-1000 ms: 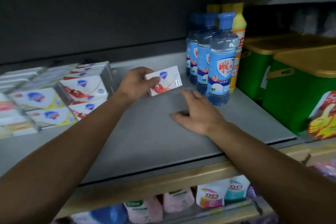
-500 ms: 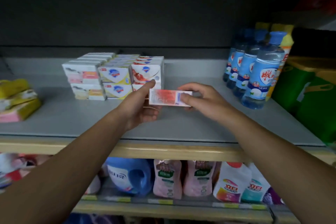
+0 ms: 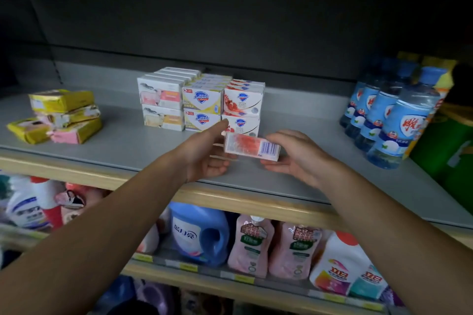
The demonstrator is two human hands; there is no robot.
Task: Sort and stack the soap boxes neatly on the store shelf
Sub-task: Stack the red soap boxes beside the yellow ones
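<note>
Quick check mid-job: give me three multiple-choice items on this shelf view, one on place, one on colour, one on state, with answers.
1. The stacked soap boxes stand where relative to the held soap box?
A behind it
B on the lower shelf
C right of the bottles

2. The bottle caps are:
A red
B blue
C green

3. The held soap box is:
A lying on the shelf
B on top of the stack
C held between both hands

Answers: 1 A, stack sits farther back; 2 B, caps show blue; 3 C, left hand and right hand grip its ends.

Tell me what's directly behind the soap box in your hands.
Behind the held soap box: the two-high red-and-white soap stack. The box and left hand cover part of its bottom box.
</note>
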